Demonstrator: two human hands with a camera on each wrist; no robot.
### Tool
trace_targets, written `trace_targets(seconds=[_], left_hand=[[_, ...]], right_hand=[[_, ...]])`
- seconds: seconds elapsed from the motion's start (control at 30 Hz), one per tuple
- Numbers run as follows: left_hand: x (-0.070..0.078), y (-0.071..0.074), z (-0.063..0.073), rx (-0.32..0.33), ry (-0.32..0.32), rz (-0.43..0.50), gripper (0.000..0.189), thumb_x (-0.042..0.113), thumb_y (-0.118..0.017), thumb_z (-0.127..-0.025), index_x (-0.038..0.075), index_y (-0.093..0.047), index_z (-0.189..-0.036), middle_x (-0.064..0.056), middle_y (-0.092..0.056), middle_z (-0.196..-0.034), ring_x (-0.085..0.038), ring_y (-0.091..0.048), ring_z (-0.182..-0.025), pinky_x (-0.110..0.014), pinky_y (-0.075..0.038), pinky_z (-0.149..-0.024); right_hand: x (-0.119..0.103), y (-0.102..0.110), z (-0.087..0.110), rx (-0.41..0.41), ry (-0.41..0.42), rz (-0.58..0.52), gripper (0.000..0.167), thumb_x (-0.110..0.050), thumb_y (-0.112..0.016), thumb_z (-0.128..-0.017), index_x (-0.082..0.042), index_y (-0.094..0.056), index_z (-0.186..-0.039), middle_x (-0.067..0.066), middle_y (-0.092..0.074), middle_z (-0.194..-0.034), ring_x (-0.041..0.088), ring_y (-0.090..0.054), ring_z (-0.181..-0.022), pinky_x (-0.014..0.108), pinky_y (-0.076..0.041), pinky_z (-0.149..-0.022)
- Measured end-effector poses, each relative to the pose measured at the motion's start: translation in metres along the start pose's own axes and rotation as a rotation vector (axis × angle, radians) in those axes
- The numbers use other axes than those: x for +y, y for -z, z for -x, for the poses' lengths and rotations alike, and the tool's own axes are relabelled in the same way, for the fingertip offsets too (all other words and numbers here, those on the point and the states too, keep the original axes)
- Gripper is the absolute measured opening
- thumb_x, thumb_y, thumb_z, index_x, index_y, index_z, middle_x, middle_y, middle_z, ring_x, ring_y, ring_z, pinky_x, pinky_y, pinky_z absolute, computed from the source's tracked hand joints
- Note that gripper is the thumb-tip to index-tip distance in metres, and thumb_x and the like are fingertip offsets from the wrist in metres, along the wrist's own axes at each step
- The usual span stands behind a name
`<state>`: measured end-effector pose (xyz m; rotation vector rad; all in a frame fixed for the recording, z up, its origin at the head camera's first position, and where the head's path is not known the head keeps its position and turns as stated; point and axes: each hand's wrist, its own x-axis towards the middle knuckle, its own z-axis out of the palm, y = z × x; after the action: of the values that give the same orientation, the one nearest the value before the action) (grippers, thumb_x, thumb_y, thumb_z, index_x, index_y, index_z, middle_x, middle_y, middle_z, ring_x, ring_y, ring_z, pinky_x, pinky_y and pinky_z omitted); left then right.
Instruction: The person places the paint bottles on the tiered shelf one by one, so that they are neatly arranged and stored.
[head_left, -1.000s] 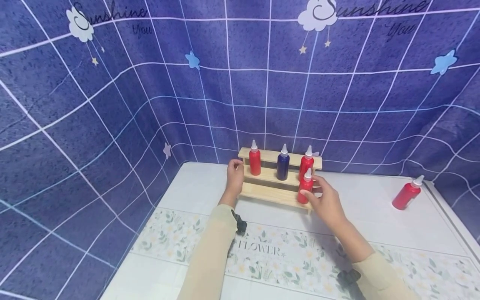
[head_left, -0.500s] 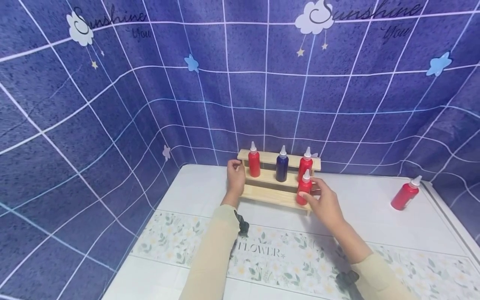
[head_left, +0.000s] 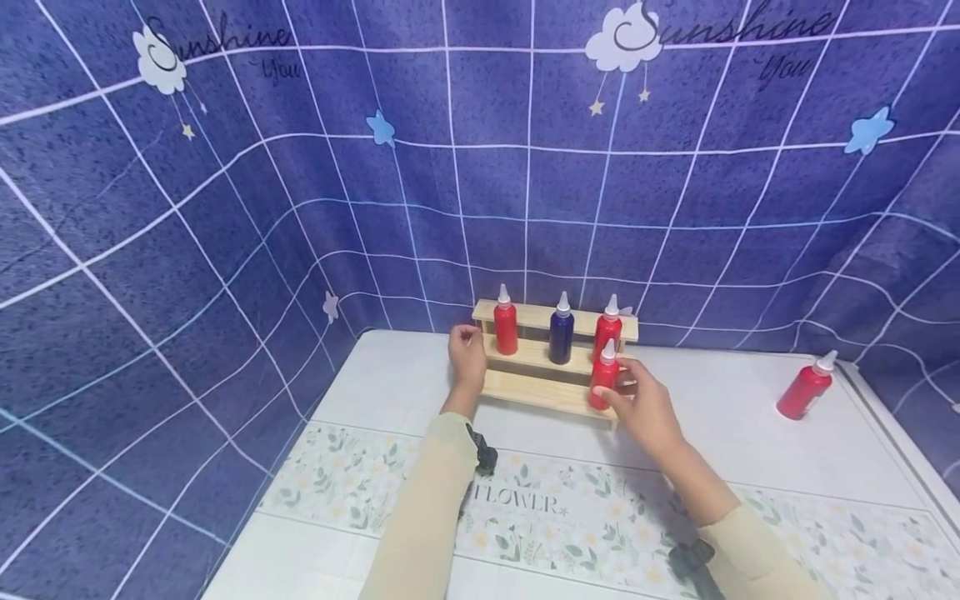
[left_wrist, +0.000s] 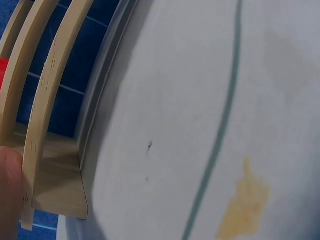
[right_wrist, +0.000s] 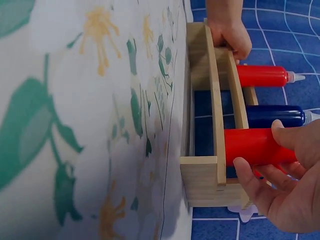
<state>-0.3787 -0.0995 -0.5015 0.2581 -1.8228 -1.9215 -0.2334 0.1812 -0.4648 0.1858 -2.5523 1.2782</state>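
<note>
A tiered wooden rack [head_left: 532,392] stands against the back curtain. My right hand [head_left: 651,410] grips a red squeeze bottle [head_left: 602,383] with a white nozzle, upright on the front step at its right end. In the right wrist view, the thumb and fingers lie round that red bottle [right_wrist: 250,145], and its base meets the step. My left hand [head_left: 468,362] holds the rack's left end with curled fingers; in the left wrist view only one finger [left_wrist: 10,187] shows against the wood. On the middle step stand a red bottle [head_left: 506,329], a dark blue bottle [head_left: 560,337] and another red bottle [head_left: 606,329], partly hidden.
One more red bottle [head_left: 805,392] stands apart on the white table at the right. A flower-patterned strip [head_left: 570,508] crosses the table cover [head_left: 405,383]. A blue curtain [head_left: 360,192] with white lines encloses the back and sides.
The whole scene has shifted slightly in the head view as the camera moved. The hands keep their places on the bottle and the rack.
</note>
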Motion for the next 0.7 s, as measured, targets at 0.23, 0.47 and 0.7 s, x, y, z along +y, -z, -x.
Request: trace_targets(seconds=[0.23,0.47,0.7], left_hand=[[-0.004,0.003,-0.003,0.012,0.025,-0.015,0.007,0.004,-0.059,-0.097,0.010,-0.060,-0.092,-0.005,-0.064,-0.099,-0.019,-0.058,-0.097,-0.032,-0.051,-0.092],[-0.002,0.003,-0.002,0.007,0.003,0.001,0.009,0.001,-0.057,-0.096,0.007,-0.062,-0.091,-0.012,-0.069,-0.103,-0.020,-0.061,-0.098,-0.030,-0.052,-0.091],[-0.003,0.003,-0.005,0.007,-0.006,0.004,0.010,0.000,-0.056,-0.096,0.005,-0.063,-0.091,-0.012,-0.068,-0.101,-0.017,-0.058,-0.094,-0.027,-0.049,-0.086]], right_hand=[[0.000,0.002,0.008,-0.135,-0.055,0.056,0.066,-0.018,-0.079,-0.095,-0.001,-0.048,-0.151,0.027,-0.071,-0.125,0.042,-0.074,-0.109,0.057,-0.060,-0.096],[0.001,0.008,0.013,-0.177,-0.036,0.072,0.070,-0.007,-0.075,-0.092,0.003,-0.043,-0.154,0.031,-0.066,-0.137,0.048,-0.070,-0.119,0.060,-0.058,-0.102],[0.005,0.023,0.015,-0.149,-0.006,0.056,0.063,-0.003,-0.074,-0.093,0.007,-0.046,-0.149,0.034,-0.066,-0.134,0.051,-0.071,-0.113,0.060,-0.060,-0.097]])
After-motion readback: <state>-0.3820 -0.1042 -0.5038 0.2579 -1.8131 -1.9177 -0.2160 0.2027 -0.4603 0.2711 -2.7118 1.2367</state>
